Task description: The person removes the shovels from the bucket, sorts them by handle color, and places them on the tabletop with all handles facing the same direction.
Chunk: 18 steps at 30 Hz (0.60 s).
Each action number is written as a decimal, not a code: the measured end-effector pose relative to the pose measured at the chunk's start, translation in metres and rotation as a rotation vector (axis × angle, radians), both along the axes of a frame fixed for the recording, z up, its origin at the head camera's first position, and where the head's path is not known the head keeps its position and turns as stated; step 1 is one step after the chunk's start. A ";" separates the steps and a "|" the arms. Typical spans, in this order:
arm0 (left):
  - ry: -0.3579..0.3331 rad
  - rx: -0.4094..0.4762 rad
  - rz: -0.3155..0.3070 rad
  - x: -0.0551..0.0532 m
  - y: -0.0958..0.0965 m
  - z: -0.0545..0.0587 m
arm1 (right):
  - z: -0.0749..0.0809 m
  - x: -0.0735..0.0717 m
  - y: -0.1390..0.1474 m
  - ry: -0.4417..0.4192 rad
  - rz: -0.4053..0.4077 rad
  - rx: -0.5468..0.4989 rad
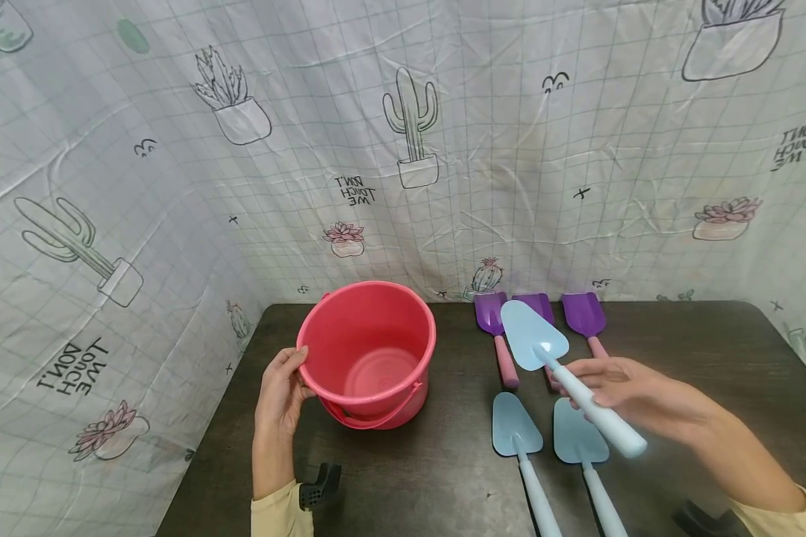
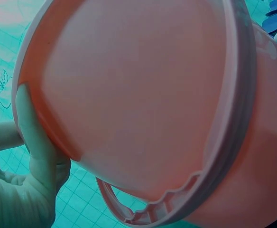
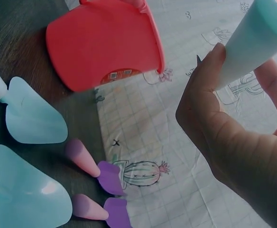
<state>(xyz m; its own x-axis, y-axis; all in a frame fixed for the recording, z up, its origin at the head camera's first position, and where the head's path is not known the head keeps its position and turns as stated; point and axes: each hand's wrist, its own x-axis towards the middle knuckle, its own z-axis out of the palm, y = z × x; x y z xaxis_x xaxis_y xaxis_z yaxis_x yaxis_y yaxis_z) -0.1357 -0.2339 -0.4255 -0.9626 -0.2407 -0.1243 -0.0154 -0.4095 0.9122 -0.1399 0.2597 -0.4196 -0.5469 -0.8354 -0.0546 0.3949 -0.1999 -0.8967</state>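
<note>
My left hand [image 1: 282, 391] pinches the rim of a red plastic bucket [image 1: 349, 328] between thumb and fingers. In the left wrist view, the thumb lies on the wall of the bucket [image 2: 143, 95] close to its rim. The bucket stands at the table's back left, its handle folded down at the near side. My right hand [image 1: 628, 391] holds a light blue toy trowel [image 1: 532, 335] by its handle, raised above the table with the blade pointing away to the left. In the right wrist view, fingers and thumb grip the trowel's handle [image 3: 252, 42].
Two more light blue trowels [image 1: 514, 429] lie on the dark table [image 1: 436, 477], below the raised one. Behind them are three purple shovels [image 1: 583, 313] with pink handles, one partly hidden. A cactus-print cloth [image 1: 497, 149] hangs along the back and sides.
</note>
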 end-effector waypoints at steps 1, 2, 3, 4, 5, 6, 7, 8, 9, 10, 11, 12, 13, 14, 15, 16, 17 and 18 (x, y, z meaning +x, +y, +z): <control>-0.002 -0.001 0.002 0.000 0.000 0.000 | -0.001 0.000 0.001 -0.001 0.007 -0.011; -0.004 -0.004 0.004 0.000 0.000 0.000 | -0.001 0.001 0.002 -0.006 0.006 -0.008; -0.001 -0.004 0.003 0.000 0.000 0.000 | -0.001 0.001 0.003 -0.012 0.005 -0.005; 0.000 -0.005 0.002 0.000 0.000 0.000 | 0.000 0.002 0.003 -0.005 0.001 -0.001; 0.003 -0.006 0.001 0.000 0.000 0.000 | 0.001 0.003 0.004 -0.009 -0.008 0.010; 0.003 -0.006 0.002 0.001 0.000 0.000 | 0.002 0.004 0.004 -0.007 -0.011 0.015; 0.007 -0.004 0.003 0.001 0.000 0.000 | 0.003 0.005 0.004 -0.008 -0.009 0.008; 0.009 -0.004 0.003 0.001 0.000 0.000 | 0.004 0.006 0.004 0.000 -0.010 0.003; 0.009 -0.002 0.003 0.001 0.000 0.000 | 0.005 0.007 0.004 0.001 -0.013 -0.003; 0.009 -0.001 0.004 0.001 0.000 0.000 | 0.006 0.007 0.003 0.005 -0.015 -0.010; 0.009 0.002 0.003 0.001 0.000 0.000 | 0.006 0.007 0.003 -0.002 -0.011 -0.019; 0.008 0.005 0.004 0.001 0.000 0.000 | 0.005 0.007 0.004 -0.007 -0.004 -0.032; 0.008 0.007 0.001 0.002 0.000 0.000 | 0.005 0.007 0.004 -0.009 -0.003 -0.035; 0.006 0.010 0.000 0.002 0.000 0.000 | 0.005 0.008 0.004 -0.007 -0.007 -0.029; 0.004 0.012 -0.002 0.002 0.000 0.000 | 0.006 0.009 0.004 -0.019 -0.008 -0.028; 0.004 0.012 -0.003 0.002 0.000 0.000 | 0.006 0.009 0.004 -0.024 -0.007 -0.027; 0.004 0.012 -0.005 0.002 0.001 0.000 | 0.005 0.010 0.005 -0.027 -0.006 -0.030; 0.005 0.010 -0.005 0.002 0.001 0.000 | 0.005 0.010 0.005 -0.032 -0.007 -0.032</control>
<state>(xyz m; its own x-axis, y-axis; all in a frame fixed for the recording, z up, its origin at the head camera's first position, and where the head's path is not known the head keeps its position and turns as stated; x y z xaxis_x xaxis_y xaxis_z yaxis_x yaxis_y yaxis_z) -0.1339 -0.2334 -0.4253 -0.9644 -0.2348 -0.1215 -0.0126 -0.4183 0.9082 -0.1295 0.2648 -0.4144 -0.5512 -0.8331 -0.0453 0.4214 -0.2311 -0.8769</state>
